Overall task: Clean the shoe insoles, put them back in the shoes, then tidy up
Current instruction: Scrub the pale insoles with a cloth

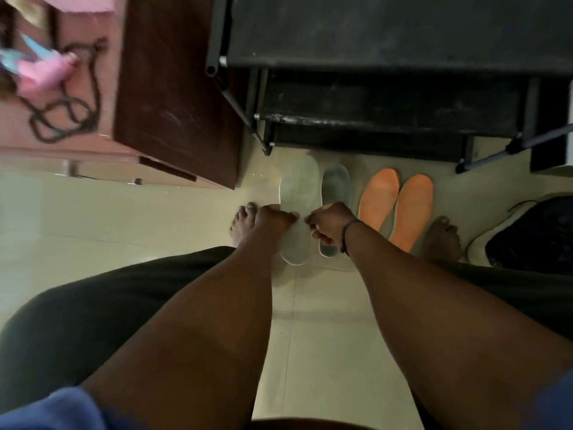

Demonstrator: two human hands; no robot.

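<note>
Two grey insoles lie side by side on the tiled floor in front of a black rack. Both my hands meet at the middle of the larger left grey insole (299, 193). My left hand (274, 217) pinches its left edge and my right hand (328, 225) pinches its right edge, partly covering the smaller grey insole (336, 184). I cannot tell whether the held insole is off the floor. Two orange insoles (397, 203) lie just to the right. A dark shoe (527, 234) with a white sole sits at the far right.
A black metal shoe rack (387, 88) stands at the back. A dark brown wooden cabinet (173, 97) is at the left, with pink cloth (43, 72) and a dark cord beyond it. My bare feet (243, 221) rest on either side of the insoles.
</note>
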